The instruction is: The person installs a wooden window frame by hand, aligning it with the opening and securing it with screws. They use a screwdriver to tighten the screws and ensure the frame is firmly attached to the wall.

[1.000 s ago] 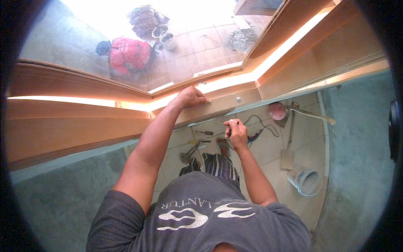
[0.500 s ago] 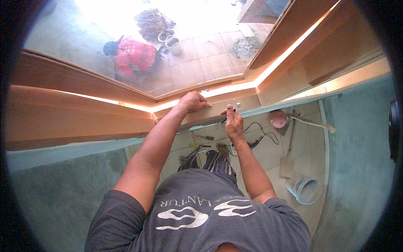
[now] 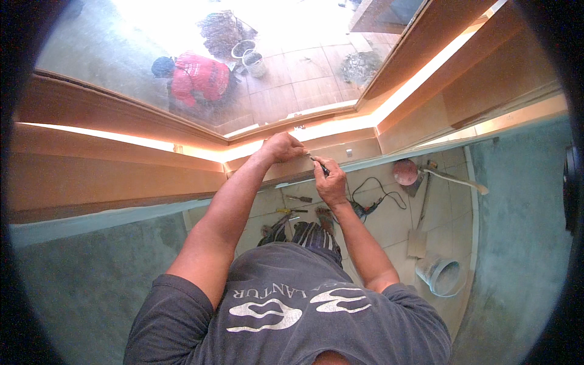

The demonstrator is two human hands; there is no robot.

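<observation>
- Slim dark tool [image 3: 324, 170]: lying between the thumb and fingers of the right hand, in front of the lower wooden board, its tip pointing at the left fingertips.
- Right hand [image 3: 331, 187]: pinching the tool, fingers curling round it; it is sitting nearer the left hand than half a second ago.
- Left hand [image 3: 284, 148]: bending over the edge of the board, thumb and fingers pressing together on what is looking like a small pale piece [image 3: 307, 154], too small to identify; this hand is keeping nearly the same place.
- Change: tool tip and left fingertips are now almost meeting, so both hands are working at one spot; contact is staying unclear.
- Wooden board [image 3: 365, 148]: running below the glass pane [image 3: 292, 82], carrying a small metal fitting [image 3: 349, 152] to the right of the hands.
- Floor below: a corded power tool [image 3: 359, 212] and a yellow-handled tool [image 3: 298, 210] are lying near the feet; a bucket [image 3: 431, 272] is lying tilted at right.
</observation>
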